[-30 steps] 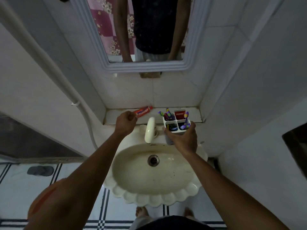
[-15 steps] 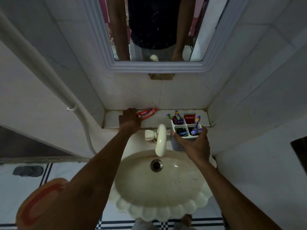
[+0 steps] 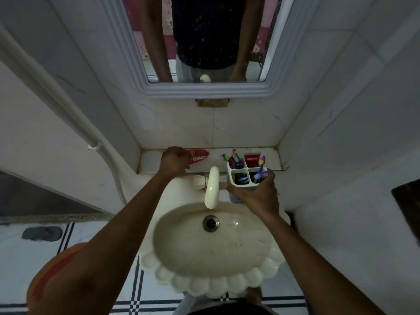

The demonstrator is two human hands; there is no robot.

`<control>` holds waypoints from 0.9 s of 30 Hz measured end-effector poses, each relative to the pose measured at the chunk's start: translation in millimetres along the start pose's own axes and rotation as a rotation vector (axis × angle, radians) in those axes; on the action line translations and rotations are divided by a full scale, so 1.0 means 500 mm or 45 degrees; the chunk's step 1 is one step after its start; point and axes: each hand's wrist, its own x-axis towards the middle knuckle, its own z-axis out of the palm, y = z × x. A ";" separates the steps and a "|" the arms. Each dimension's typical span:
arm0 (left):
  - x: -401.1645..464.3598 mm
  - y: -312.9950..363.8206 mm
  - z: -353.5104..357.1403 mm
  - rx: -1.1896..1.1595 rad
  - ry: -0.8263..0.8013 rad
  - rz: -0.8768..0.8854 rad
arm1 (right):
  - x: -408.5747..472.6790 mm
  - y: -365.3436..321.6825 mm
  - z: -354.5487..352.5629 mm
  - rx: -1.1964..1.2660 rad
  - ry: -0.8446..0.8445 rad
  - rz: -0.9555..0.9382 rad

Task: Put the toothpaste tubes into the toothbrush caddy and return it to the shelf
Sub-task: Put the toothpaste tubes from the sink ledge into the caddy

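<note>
Scalloped sink nearest, tap over the bowl. Right hand wrapped around the white caddy, held upright at the sink's back right rim; toothbrushes and one red toothpaste tube stand in its compartments. Beyond, left hand closed over the near end of a red tube lying on the shelf, long axis left-right, free end pointing right. Mirror above.

White four-compartment toothbrush caddy, upright, held off the shelf beside the tap, carries purple brushes and one red toothpaste tube standing in its rear right compartment; second red tube lies flat on the shelf's left part.
</note>
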 end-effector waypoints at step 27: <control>-0.255 0.255 0.073 0.590 0.011 0.849 | -0.022 0.024 -0.021 0.098 -0.058 -0.054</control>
